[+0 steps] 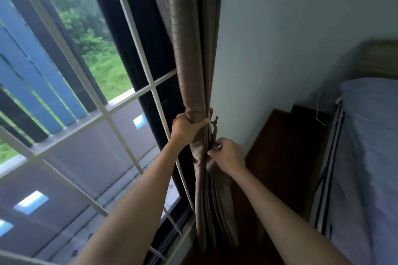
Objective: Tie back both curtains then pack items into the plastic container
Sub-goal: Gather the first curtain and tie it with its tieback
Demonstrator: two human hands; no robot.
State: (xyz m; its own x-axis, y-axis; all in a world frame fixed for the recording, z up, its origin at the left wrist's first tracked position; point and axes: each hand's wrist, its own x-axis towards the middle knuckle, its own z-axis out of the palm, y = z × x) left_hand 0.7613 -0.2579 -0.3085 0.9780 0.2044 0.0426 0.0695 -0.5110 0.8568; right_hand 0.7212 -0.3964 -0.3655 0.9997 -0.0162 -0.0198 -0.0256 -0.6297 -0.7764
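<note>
Your right hand (227, 156) hides most of what it works on. Its fingers are curled in against the folds, and thumb and fingertips pinch a dark strap (215, 146) that runs down from a small metal hook (214, 123) on the wall (280, 38). The strap is thin and half buried in cloth, so you cannot tell how it is fastened or where it ends. The lower part of the hook is also lost behind the fabric.

The brown curtain (193, 60) hangs gathered into a narrow bundle at the right edge of the window (103, 112), pressed against the wall. Its top is cut off by the upper edge of the view, and its hem sinks into shadow between your forearms. Your left hand (185, 128) grips the bundle from the window side, fingers wrapped round it and thumb lying across the front, just above and beside your right hand.

White bars cross the window glass; beyond them are blue slats and green trees, somewhat blurred.

To the right, a dark wooden bedside table (277, 146) stands against the wall. A white cable (319, 112) hangs above its far corner. Beside it is a bed (370, 157) with a pale blue cover, cut off by the right edge, and its headboard (379, 58) is too blurred to describe.
</note>
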